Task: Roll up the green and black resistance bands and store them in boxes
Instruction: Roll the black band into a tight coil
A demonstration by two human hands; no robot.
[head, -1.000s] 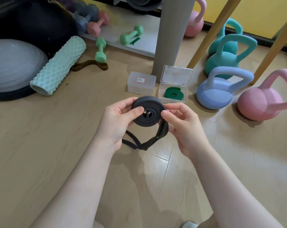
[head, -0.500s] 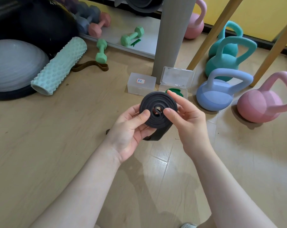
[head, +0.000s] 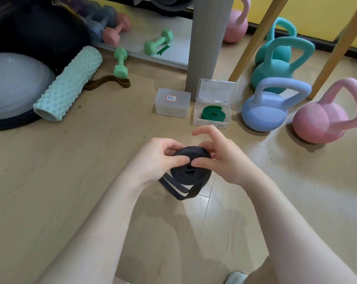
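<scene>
The left hand (head: 155, 160) had its thumb and curled fingers pinched on the left edge of the black band (head: 191, 171), thumb on the near face, fingertips wrapped over the far rim. The right hand (head: 220, 158) pinched the same coil from the right, its thumb pressed at the coil's centre next to the left thumb, while its index finger stood raised and bent above the coil, touching nothing. Between them the black band was held above the floor (head: 71, 181) as a mostly wound disc, tilted so its flat face looked up toward the camera. A loose tail of 2 parallel strips hung from its lower left and looped back under the coil.

Beyond the hands, the open box (head: 196, 119) sat on the floor with its clear lid leaning upright behind it, and the green band (head: 213, 114) lay coiled inside. Just beside it on the left stood the closed box (head: 172, 104), translucent, with a small label on top.

To the right of the boxes stood a blue kettlebell (head: 264, 113), then a pink kettlebell (head: 321, 124), with 2 teal kettlebells (head: 276, 66) behind them. A grey post (head: 206, 42) rose directly behind the boxes. On the left lay a mint foam roller (head: 68, 83), a brown strap (head: 108, 83) by its far end, and a green dumbbell (head: 120, 62) nearby.
</scene>
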